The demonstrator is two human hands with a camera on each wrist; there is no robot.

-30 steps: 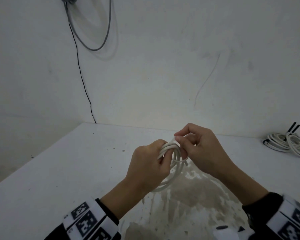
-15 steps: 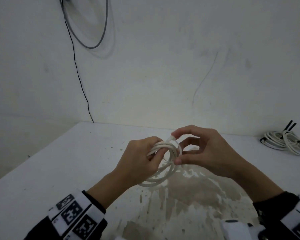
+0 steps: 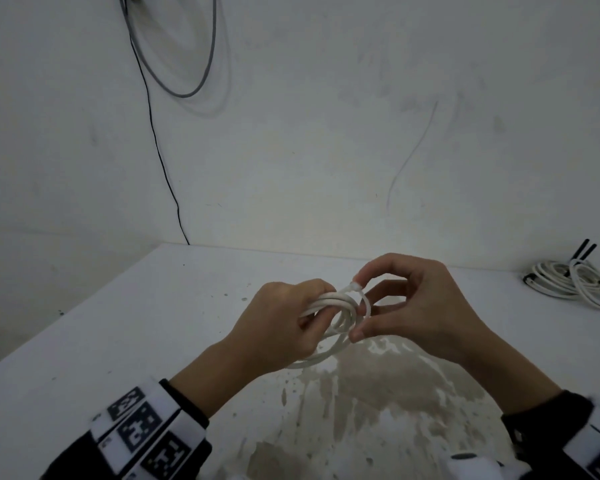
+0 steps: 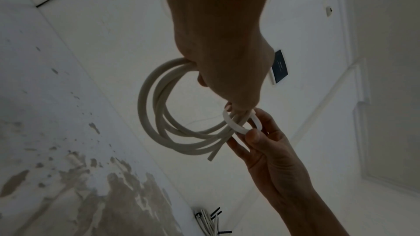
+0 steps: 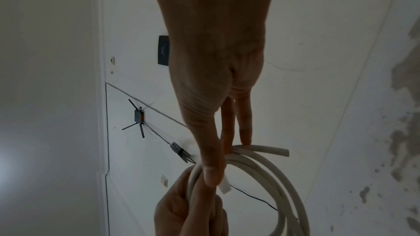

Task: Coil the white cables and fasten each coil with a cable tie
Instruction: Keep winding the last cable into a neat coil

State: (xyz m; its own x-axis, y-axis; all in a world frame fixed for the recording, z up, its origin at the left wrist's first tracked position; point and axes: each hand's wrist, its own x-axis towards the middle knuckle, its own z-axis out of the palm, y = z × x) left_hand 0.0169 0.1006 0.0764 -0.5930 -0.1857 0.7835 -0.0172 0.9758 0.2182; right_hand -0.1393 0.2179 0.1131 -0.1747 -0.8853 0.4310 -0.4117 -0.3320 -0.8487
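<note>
My left hand grips a small coil of white cable above the white table. The coil hangs as several loops below that fist, one cut end sticking out. A white cable tie arches round the bundle beside my left fingers. My right hand pinches the tie between thumb and index finger. In the left wrist view the tie forms a loose loop round the strands. The right wrist view has my right thumb pressed on the bundle.
Tied white coils with black ties lie at the table's far right by the wall. A dark cable runs down the wall behind the table's far left corner. A worn, stained patch spreads across the near tabletop.
My right fingers have spread apart and drawn the tie into an open loop round the bundle. Both hands have shifted slightly left with the coil.
</note>
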